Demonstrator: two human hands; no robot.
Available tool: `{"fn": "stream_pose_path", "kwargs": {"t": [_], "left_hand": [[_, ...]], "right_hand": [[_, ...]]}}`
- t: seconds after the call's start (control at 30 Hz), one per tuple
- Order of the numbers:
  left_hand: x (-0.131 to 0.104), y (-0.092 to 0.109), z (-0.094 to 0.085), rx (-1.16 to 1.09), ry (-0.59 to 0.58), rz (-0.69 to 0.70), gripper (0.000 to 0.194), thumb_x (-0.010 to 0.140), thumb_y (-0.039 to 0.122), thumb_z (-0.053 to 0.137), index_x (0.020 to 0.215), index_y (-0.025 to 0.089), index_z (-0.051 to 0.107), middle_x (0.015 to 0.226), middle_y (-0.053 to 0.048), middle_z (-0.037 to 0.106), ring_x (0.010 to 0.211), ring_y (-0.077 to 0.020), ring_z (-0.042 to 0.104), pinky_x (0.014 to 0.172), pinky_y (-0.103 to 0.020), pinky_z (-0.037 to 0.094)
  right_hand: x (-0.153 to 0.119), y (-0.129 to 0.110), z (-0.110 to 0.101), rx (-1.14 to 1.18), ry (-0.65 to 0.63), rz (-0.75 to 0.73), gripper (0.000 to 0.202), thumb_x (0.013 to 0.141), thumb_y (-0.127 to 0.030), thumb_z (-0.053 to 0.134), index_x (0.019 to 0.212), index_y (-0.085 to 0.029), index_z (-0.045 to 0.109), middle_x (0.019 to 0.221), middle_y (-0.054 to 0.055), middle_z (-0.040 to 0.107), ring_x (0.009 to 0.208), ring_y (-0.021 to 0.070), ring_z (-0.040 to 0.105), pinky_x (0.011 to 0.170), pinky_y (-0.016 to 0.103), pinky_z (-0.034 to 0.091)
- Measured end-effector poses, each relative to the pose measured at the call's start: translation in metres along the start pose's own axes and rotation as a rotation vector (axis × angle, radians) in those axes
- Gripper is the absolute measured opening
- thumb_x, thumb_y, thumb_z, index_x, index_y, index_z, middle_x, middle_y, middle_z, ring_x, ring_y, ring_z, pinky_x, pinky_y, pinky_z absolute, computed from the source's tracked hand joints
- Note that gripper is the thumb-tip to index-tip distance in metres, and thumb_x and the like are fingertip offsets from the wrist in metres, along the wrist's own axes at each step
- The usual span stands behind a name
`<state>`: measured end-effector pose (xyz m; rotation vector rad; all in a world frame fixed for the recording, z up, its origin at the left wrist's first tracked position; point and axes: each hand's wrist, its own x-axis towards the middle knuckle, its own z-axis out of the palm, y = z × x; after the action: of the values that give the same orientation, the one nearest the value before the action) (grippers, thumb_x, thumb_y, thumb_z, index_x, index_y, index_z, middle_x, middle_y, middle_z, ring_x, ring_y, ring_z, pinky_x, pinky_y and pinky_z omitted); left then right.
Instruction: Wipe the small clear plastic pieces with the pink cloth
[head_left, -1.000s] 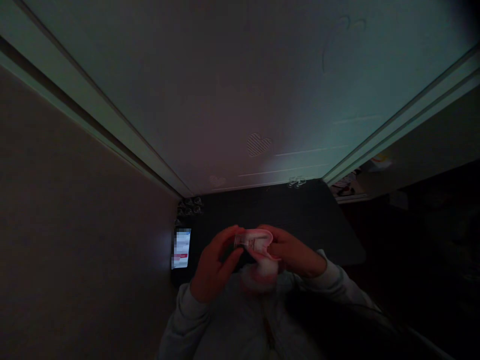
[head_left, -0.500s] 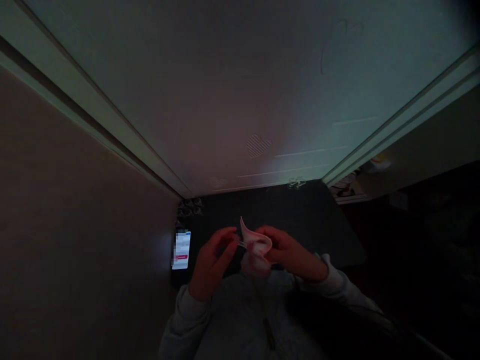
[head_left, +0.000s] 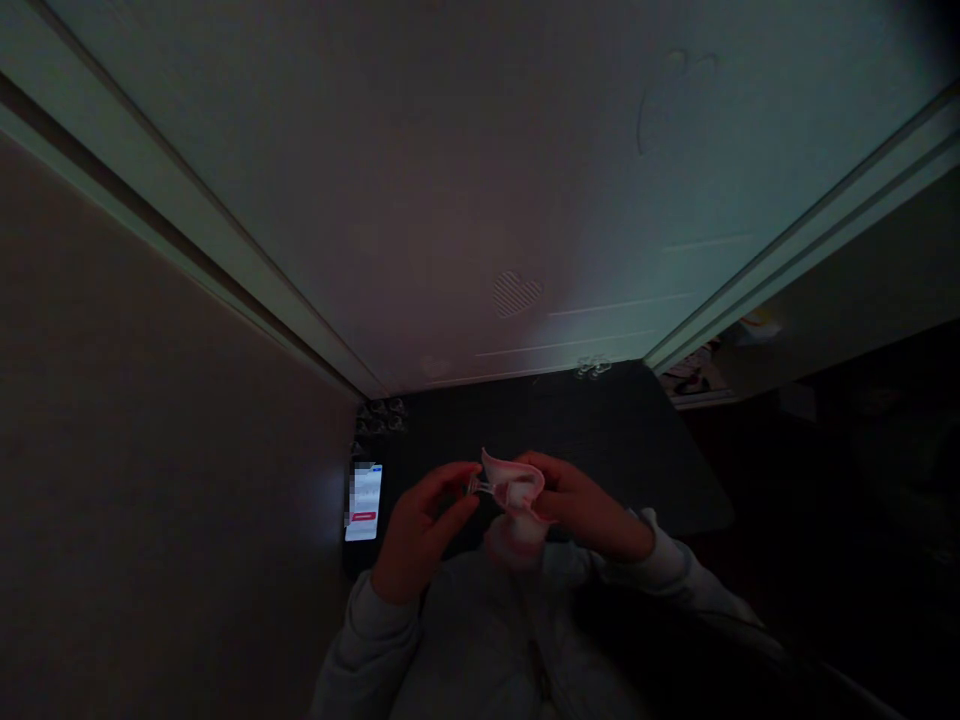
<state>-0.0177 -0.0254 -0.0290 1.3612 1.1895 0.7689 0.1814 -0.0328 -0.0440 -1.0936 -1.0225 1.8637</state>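
Between my hands, above the dark table, hangs a soft pink and white piece (head_left: 517, 490) with wavy edges. My right hand (head_left: 585, 505) is closed on its right side. A small clear piece (head_left: 480, 487) with prongs reaches from the pink piece to the fingertips of my left hand (head_left: 424, 525), which pinch its left end. The view is dark, so the exact shape of the clear piece is hard to make out.
A lit phone (head_left: 364, 502) lies at the left by the wall. Several small clear pieces (head_left: 381, 414) sit at the table's back left, and more clear pieces (head_left: 592, 367) at its back edge. The dark table (head_left: 637, 440) meets a pale panel with a heart pattern.
The pink piece has tilted and sits slightly lower. The fingers of my left hand have shifted on the clear piece, which shows more now.
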Motion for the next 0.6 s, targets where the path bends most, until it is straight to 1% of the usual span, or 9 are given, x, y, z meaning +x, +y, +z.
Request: {"fn": "stream_pose_path", "kwargs": {"t": [0.1,0.27,0.37,0.43,0.5,0.6], "left_hand": [[0.0003,0.0,-0.0007,0.015,0.005,0.022,0.027,0.075,0.022,0.067,0.102,0.021,0.068,0.105,-0.006,0.07,0.093,-0.0224,0.063,0.082,-0.032,0.049],[0.0004,-0.004,-0.0004,-0.053,-0.006,0.106,0.022,0.073,0.018,0.069,0.094,0.022,0.07,0.11,-0.006,0.068,0.103,-0.0234,0.06,0.086,-0.033,0.048],[-0.0004,-0.0067,-0.0005,-0.048,0.005,0.126,0.02,0.073,0.017,0.069,0.092,0.022,0.071,0.109,-0.007,0.069,0.105,-0.0244,0.059,0.09,-0.036,0.047],[-0.001,-0.0076,-0.0002,-0.052,0.008,0.146,0.019,0.073,0.017,0.07,0.091,0.022,0.071,0.108,-0.008,0.068,0.105,-0.0248,0.059,0.092,-0.038,0.046],[-0.0013,-0.0076,0.0007,-0.071,0.012,0.17,0.017,0.073,0.017,0.069,0.09,0.022,0.07,0.107,-0.008,0.068,0.104,-0.0245,0.06,0.091,-0.037,0.046],[-0.0012,-0.0059,0.0027,-0.132,0.012,0.189,0.018,0.074,0.02,0.069,0.092,0.022,0.069,0.107,-0.008,0.065,0.101,-0.0232,0.06,0.087,-0.034,0.048]], "right_hand": [[0.0006,0.0029,0.0,0.086,-0.005,0.04,0.014,0.064,-0.018,0.065,0.076,-0.017,0.058,0.062,-0.007,0.052,0.051,0.0073,0.042,0.047,0.019,0.028],[0.0022,0.0077,0.0002,0.232,-0.005,0.085,0.018,0.062,-0.019,0.068,0.079,-0.017,0.061,0.062,-0.006,0.055,0.048,0.0066,0.042,0.045,0.019,0.029],[0.0021,0.007,0.0011,0.243,0.009,0.103,0.018,0.061,-0.018,0.068,0.077,-0.017,0.06,0.06,-0.006,0.055,0.047,0.0068,0.042,0.043,0.019,0.027],[0.0016,0.0058,0.0019,0.238,0.007,0.122,0.017,0.06,-0.019,0.068,0.075,-0.018,0.059,0.058,-0.007,0.052,0.044,0.0061,0.038,0.041,0.019,0.024],[0.0011,0.0044,0.0024,0.222,0.008,0.135,0.018,0.061,-0.02,0.067,0.076,-0.018,0.058,0.056,-0.008,0.05,0.042,0.0056,0.036,0.04,0.018,0.022],[0.0011,0.0018,0.0024,0.157,0.019,0.091,0.016,0.06,-0.019,0.066,0.073,-0.018,0.057,0.056,-0.008,0.049,0.045,0.0061,0.037,0.043,0.019,0.024]]}}
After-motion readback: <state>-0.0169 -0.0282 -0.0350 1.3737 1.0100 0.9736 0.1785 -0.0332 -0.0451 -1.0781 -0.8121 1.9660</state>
